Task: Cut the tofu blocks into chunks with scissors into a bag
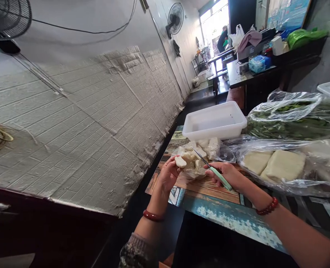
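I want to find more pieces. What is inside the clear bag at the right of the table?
The clear bag shows two pale, flat blocks side by side. The crinkled plastic hides anything farther right.

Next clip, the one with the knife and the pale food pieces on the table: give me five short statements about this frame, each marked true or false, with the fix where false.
1. The right hand holds a knife with a pale green handle. True.
2. The left hand holds a red apple. False: it holds a pale white food piece.
3. The white tub behind the hands is heaped with greens. False: it looks empty; the greens sit in a clear bag to its right.
4. Both wrists wear a red bead bracelet. True.
5. A wall fan is mounted on the left wall. True.
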{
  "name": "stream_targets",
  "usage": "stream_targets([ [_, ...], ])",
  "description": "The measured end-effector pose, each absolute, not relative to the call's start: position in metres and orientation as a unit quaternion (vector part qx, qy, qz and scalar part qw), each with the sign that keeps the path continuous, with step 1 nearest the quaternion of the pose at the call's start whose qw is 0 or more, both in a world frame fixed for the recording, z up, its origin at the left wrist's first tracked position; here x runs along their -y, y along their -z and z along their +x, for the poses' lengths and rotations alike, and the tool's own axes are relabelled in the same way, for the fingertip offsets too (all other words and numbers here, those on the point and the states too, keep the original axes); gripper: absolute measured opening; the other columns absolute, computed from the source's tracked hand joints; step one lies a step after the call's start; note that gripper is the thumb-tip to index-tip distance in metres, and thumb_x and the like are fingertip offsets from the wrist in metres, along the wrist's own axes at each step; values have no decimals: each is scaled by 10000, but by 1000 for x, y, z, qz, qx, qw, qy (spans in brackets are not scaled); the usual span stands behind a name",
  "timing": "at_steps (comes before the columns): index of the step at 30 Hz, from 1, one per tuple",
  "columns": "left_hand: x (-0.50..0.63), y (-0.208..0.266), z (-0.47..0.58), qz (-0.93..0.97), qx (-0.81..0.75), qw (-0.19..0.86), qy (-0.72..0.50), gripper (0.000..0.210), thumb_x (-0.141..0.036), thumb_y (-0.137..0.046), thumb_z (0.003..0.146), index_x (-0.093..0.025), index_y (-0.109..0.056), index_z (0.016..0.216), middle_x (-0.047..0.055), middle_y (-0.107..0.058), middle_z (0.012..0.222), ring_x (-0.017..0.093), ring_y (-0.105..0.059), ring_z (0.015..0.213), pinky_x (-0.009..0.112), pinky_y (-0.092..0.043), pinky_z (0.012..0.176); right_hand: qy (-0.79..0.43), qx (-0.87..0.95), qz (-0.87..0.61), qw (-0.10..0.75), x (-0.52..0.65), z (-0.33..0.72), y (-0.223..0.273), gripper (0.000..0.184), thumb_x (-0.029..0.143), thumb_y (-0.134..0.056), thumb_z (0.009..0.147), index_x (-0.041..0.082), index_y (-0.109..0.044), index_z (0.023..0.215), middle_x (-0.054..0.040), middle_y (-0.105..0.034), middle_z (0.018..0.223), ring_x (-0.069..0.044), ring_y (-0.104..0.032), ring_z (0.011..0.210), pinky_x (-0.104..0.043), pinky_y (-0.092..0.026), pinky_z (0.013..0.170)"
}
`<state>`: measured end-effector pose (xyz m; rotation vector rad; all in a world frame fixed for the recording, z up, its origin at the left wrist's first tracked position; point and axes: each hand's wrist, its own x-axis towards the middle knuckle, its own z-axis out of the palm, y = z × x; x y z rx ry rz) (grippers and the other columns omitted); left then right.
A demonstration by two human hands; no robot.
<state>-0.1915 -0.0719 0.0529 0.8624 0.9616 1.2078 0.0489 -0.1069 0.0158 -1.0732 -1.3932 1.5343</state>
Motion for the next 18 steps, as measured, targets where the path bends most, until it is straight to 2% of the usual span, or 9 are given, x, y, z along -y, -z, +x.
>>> stream_targets([
  [7,68,-50,-193,366,-427,645,-518,313,-198,-767,645,-176,-686,946,50,-719,977,143,-647,794,239,-498,692,-622,544,-405,392,107,48,-12,575,592,-747,685,127,-687,1018,48,-557,534,-98,-534,443,-209,-461,422],
  [13,73,-51,-191,381,-421,651,-503,308,-196,-737,664,-187,-699,970,30,-716,910,132,-631,730,233,-485,647,-648,580,-370,327,107,38,-4,451,588,-729,704,154,-619,763,44,-580,530,-81,-532,427,-174,-409,395],
  [18,83,-58,-189,407,-410,659,-482,273,-203,-715,681,-154,-702,950,59,-725,909,160,-655,783,254,-506,708,-658,572,-369,323,105,32,3,481,621,-680,739,172,-537,642,34,-574,490,-82,-523,392,-167,-376,357],
])
